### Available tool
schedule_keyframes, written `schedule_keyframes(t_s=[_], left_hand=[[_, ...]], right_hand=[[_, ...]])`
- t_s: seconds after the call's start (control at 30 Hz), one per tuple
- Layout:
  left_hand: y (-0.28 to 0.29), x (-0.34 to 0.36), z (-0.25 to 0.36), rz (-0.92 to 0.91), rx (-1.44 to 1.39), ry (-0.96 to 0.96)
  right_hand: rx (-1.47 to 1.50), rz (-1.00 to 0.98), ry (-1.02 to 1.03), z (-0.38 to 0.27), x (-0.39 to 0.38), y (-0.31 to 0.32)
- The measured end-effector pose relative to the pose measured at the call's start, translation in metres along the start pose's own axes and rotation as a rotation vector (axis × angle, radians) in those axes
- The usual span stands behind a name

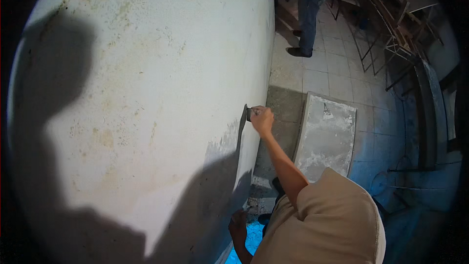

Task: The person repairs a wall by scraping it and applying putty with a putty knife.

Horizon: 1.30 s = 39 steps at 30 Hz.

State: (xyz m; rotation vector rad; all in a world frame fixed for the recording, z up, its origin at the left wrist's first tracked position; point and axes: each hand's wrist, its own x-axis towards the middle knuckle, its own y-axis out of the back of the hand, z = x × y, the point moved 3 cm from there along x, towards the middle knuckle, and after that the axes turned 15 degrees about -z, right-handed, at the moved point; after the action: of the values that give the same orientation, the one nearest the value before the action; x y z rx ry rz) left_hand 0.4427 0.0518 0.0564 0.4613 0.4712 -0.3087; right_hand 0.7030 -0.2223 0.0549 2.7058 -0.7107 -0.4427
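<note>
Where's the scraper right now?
In the head view, the scraper is just right of centre, held in the right hand at the white wall, left of the grey slab.

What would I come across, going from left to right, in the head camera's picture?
Stained white wall → left hand → right hand gripping a dark flat tool → grey rectangular panel → thin-legged metal frames.
</note>
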Motion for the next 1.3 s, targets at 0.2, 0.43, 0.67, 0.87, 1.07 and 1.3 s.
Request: schedule_keyframes(t_s=[0.2,0.43,0.67,0.87,1.07,1.3], left_hand=[[-0.005,0.009,-0.002,-0.034,0.015,0.076],[-0.018,0.022,0.022,-0.126,0.005,-0.181],[-0.025,0.006,0.011,-0.070,-0.224,-0.161],[-0.029,-0.003,-0.006,-0.065,-0.313,-0.084],[-0.036,-0.001,0.004,-0.059,-0.190,-0.150],[-0.035,0.000,0.006,-0.070,-0.144,0.014]], right_hand=[[-0.120,-0.055,-0.054,-0.018,0.017,0.001],[-0.128,0.030,0.072,0.014,0.028,-0.012],[-0.153,0.103,-0.034,0.104,-0.011,-0.008],[0.122,0.059,0.141,0.029,-0.005,-0.006],[0.010,0.196,0.251,0.024,-0.022,-0.026],[0.042,0.327,0.432,0.039,-0.002,-0.040]])
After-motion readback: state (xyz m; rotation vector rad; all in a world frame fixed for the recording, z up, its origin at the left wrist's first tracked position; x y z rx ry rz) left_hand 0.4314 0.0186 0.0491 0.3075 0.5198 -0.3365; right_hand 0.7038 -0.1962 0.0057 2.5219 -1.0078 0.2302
